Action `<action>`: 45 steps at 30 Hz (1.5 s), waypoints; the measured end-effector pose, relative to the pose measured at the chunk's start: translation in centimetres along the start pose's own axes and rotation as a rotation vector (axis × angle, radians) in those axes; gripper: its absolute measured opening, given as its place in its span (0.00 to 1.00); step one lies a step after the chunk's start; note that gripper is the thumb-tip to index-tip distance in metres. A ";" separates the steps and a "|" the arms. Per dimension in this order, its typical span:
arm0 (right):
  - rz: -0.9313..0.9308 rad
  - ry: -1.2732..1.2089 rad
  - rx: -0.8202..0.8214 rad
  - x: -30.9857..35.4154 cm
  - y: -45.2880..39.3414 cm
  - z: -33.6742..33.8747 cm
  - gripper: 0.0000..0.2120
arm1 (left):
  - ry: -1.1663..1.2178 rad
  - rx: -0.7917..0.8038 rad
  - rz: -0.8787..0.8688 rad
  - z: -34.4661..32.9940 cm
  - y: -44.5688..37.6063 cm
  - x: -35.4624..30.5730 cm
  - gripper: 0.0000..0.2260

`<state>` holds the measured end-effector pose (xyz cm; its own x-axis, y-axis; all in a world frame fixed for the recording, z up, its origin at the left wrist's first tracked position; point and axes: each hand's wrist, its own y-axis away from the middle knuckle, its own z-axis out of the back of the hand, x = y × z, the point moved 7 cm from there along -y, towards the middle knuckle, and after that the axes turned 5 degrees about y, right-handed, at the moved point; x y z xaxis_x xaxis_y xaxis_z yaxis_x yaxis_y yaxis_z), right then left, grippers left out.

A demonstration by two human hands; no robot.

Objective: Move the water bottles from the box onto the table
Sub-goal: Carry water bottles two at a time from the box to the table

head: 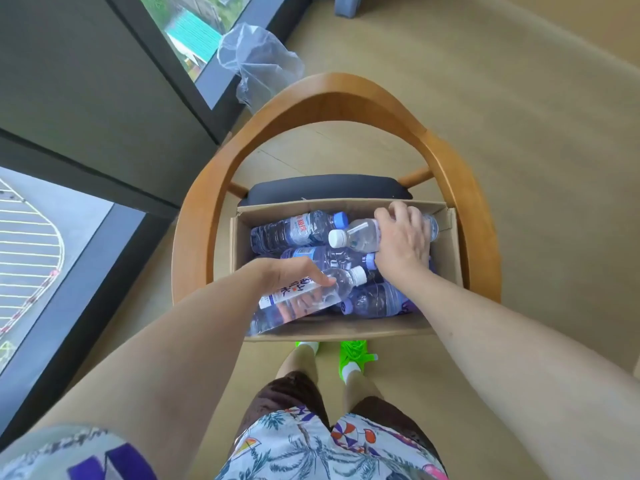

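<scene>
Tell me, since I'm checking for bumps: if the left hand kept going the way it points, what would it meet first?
Probably the right hand, since the left hand and its white-capped bottle aim up-right across the box; depth is unclear.

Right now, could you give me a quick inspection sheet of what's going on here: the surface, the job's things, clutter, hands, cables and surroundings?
Surface: cardboard box sits on the dark seat cushion of a wooden chair; no table in view.
Job's things: several water bottles lie on their sides in the box, some with blue caps, like the blue-capped bottle.
Clutter: crumpled clear plastic bag on the floor behind the chair.
Hands: left hand grips a white-capped labelled bottle, raised at the box's near edge; right hand grips another white-capped bottle inside the box.
Cables: nothing seen.
Surroundings: beige floor, dark-framed window at left.
</scene>
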<state>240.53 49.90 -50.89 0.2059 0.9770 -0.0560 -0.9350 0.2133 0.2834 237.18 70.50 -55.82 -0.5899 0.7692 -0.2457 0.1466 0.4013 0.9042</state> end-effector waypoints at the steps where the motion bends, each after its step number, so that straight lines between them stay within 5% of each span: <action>1: 0.020 -0.020 0.006 -0.1 0.0 0.1 0.26 | 0.041 -0.016 0.008 0.2 0.2 0.1 0.16; 4: 0.051 -0.145 0.016 -0.2 0.2 0.9 0.20 | 0.140 0.018 0.029 -0.5 1.3 0.1 0.19; 7: 0.036 -0.257 0.007 -0.8 0.4 2.0 0.18 | 0.206 -0.155 -0.026 -0.1 2.5 -0.2 0.23; 12: -0.130 -0.685 0.195 -2.5 -0.5 3.1 0.26 | 0.223 -0.217 -0.197 -1.0 6.9 -1.7 0.26; 17: -0.096 -1.129 0.368 -1.9 -0.2 6.0 0.21 | 0.386 -0.621 -0.364 -2.0 11.1 -2.9 0.23; 21: 0.055 -1.268 0.585 0.9 2.0 9.2 0.21 | 0.622 -0.793 -0.477 -4.9 14.3 -2.4 0.22; 24: 0.154 -1.314 0.761 3.9 4.2 11.2 0.22 | 0.729 -0.898 -0.540 -6.7 18.0 -1.3 0.25; 26: 0.224 -1.335 0.893 6.5 6.0 12.3 0.23 | 0.838 -0.909 -0.626 -7.7 20.4 0.1 0.36; 27: 0.262 -1.337 0.947 7.9 7.1 12.9 0.23 | 0.884 -0.920 -0.659 -8.1 21.6 1.2 0.35; 30: 0.354 -1.295 0.978 12.2 10.2 15.3 0.25 | 1.017 -0.889 -0.767 -9.7 25.2 4.4 0.12; 35: 0.542 -1.168 1.017 20.0 16.9 18.0 0.26 | 1.196 -0.978 -0.838 -12.9 29.7 13.4 0.15; 39: 0.689 -1.022 1.067 26.2 24.6 17.9 0.27 | 1.370 -1.218 -0.809 -17.7 32.2 23.2 0.23; 45: 0.945 -0.804 1.259 33.2 42.4 15.8 0.26 | 1.610 -1.475 -0.791 -29.9 33.8 37.6 0.16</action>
<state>212.28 91.25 -25.58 0.2172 0.4250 0.8787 -0.1183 -0.8821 0.4559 196.25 98.15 -24.03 -0.2555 -0.4710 -0.8443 -0.3752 -0.7566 0.5356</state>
